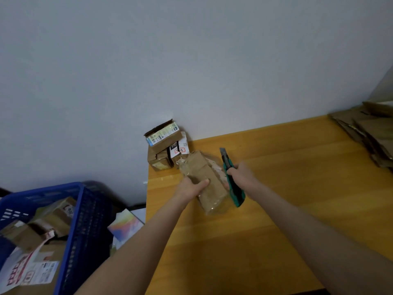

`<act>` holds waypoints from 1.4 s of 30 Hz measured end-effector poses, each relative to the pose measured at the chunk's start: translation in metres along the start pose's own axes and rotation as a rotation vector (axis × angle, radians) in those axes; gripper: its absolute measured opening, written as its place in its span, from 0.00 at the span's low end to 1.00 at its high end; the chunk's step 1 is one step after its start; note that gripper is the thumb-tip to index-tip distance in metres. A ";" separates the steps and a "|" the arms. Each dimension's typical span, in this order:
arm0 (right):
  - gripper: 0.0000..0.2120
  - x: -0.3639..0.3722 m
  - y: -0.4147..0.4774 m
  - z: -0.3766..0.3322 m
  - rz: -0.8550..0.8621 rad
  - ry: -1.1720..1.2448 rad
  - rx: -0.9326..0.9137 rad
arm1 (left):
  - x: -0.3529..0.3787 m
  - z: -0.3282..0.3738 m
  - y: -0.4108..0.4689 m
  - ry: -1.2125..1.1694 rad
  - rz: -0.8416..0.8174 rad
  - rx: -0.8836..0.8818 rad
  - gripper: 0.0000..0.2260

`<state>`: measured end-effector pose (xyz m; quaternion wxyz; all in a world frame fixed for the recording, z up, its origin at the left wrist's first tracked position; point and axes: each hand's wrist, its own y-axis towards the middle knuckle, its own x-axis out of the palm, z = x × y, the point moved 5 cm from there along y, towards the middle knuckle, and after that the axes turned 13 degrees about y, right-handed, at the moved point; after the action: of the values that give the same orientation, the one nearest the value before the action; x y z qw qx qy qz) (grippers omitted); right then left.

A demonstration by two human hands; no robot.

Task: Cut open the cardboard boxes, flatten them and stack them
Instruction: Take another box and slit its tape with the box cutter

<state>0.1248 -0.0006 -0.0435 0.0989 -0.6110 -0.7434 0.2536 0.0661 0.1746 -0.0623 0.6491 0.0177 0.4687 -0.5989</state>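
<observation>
At the far left part of the wooden table (287,220), your left hand (190,189) grips a brown cardboard box (205,173) wrapped in wrinkled clear tape. Your thumb (203,183) lies curled across its top face, and the other fingers pass under the box, out of sight. No writing can be read on this box, and whether it rests on the table or is lifted off it cannot be told. Your right hand (242,175) is closed around the green handle of a utility knife (232,188), just beside the right edge of the box. The grey blade (223,153) is extended and points away from you towards the wall (191,60), clear of the cardboard. A pile of small boxes (164,150) stands in the table corner against the wall, just beyond the held box. The top one carries a barcode label (162,134), and a white label (177,147) below it shows a black band with characters resembling "010" and a red mark; the rest is too small to read. A stack of flattened cardboard (368,128) lies at the far right of the table. A blue basket (80,209) beside the table on your left holds more boxes (51,218), one with a red and white printed label (27,271) that is blurred.
</observation>
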 end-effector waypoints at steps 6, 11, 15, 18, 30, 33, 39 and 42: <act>0.07 0.000 -0.021 0.045 0.062 0.599 0.221 | 0.024 0.035 0.017 -0.001 -0.060 0.097 0.39; 0.11 -0.037 -0.018 0.045 0.213 0.532 0.099 | 0.037 0.055 0.029 0.282 -0.023 0.159 0.36; 0.08 -0.062 -0.015 0.030 0.336 0.388 -0.062 | 0.005 0.083 0.021 0.827 0.171 0.415 0.46; 0.09 -0.060 -0.012 0.026 0.280 0.267 -0.068 | -0.013 0.077 0.019 1.109 0.178 0.534 0.49; 0.14 -0.056 -0.015 0.024 0.174 -0.268 -0.122 | 0.022 0.049 0.031 1.063 0.089 0.432 0.53; 0.16 -0.062 -0.023 0.015 0.197 -0.536 -0.201 | 0.027 0.051 0.032 1.045 0.113 0.387 0.52; 0.17 -0.063 -0.032 0.006 0.129 -0.833 -0.244 | 0.025 0.050 0.029 1.055 0.127 0.390 0.51; 0.15 -0.058 -0.032 -0.001 0.078 -0.909 -0.259 | 0.025 0.050 0.027 1.046 0.136 0.387 0.51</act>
<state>0.1114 -0.0601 -0.0168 -0.3229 -0.4730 -0.7133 0.4041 0.1136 0.1336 -0.0648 0.3522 0.4612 0.6076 -0.5423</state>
